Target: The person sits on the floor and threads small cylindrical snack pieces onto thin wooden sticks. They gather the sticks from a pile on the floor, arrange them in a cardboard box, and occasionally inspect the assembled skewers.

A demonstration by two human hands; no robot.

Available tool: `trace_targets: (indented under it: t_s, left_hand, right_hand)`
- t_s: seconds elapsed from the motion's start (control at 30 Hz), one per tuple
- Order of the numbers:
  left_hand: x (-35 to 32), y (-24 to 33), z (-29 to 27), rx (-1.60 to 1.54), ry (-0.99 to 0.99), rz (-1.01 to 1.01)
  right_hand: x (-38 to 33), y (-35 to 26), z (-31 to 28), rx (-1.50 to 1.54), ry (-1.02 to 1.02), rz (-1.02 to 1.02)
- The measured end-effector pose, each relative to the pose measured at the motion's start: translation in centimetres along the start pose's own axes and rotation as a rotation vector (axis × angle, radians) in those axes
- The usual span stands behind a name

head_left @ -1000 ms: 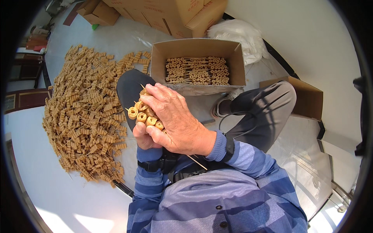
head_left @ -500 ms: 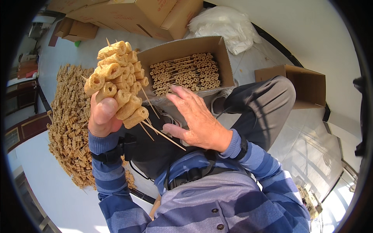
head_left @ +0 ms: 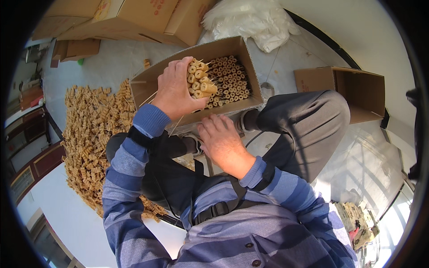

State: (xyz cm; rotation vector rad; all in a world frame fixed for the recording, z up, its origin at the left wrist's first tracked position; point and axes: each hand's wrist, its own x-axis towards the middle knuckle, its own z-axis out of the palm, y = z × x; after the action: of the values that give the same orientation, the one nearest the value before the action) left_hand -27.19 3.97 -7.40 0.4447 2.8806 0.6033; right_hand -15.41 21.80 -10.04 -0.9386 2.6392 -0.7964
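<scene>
My left hand grips a bundle of skewers threaded with tan ring-shaped pieces and holds it over the open cardboard box in front of my knees. Rows of the same skewers lie stacked inside that box. My right hand rests against the box's near wall, fingers bent, with nothing seen in it. Both sleeves are blue striped.
A large heap of loose skewers covers the white floor at my left. Brown cartons stand at the back, white plastic bags beside them. Another open cardboard box sits at the right, past my raised knee.
My left hand raised the bundle from my lap, then swung it forward over the box. My right hand let go of the skewers and dropped to the box's near wall.
</scene>
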Motion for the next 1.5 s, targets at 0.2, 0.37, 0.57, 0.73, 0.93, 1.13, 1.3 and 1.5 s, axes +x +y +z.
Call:
trace_targets:
  t_s: [0.2,0.37,0.57,0.73,0.93,1.13,1.3,1.5]
  left_hand:
    - [1.7,-0.6,4.5,0.097,-0.124,-0.128]
    - [3.6,-1.7,4.7,0.233,-0.043,-0.053]
    - [2.6,-3.4,8.6,0.36,0.043,0.039]
    - [2.2,-5.7,11.5,0.401,0.105,0.066]
    - [2.8,-7.5,14.0,0.423,0.089,0.075]
    - [2.5,-9.3,15.2,0.501,0.041,0.029]
    - [2.2,-9.7,15.6,0.427,-0.003,-0.025]
    - [2.8,-9.9,15.7,0.401,-0.09,-0.05]
  right_hand:
    - [0.6,0.6,0.6,-0.083,-0.056,0.1]
    - [0.9,0.5,0.2,-0.017,-0.129,0.104]
    - [1.1,0.3,-0.2,-0.108,-0.193,0.089]
    - [0.9,0.2,-0.4,-0.095,-0.157,0.092]
    - [1.1,0.4,-0.5,-0.079,-0.116,0.091]
    - [1.3,0.5,-0.5,-0.084,-0.149,0.088]
    - [1.3,0.5,-0.3,-0.132,-0.209,0.061]
    - [1.2,0.5,0.1,-0.112,-0.208,0.076]
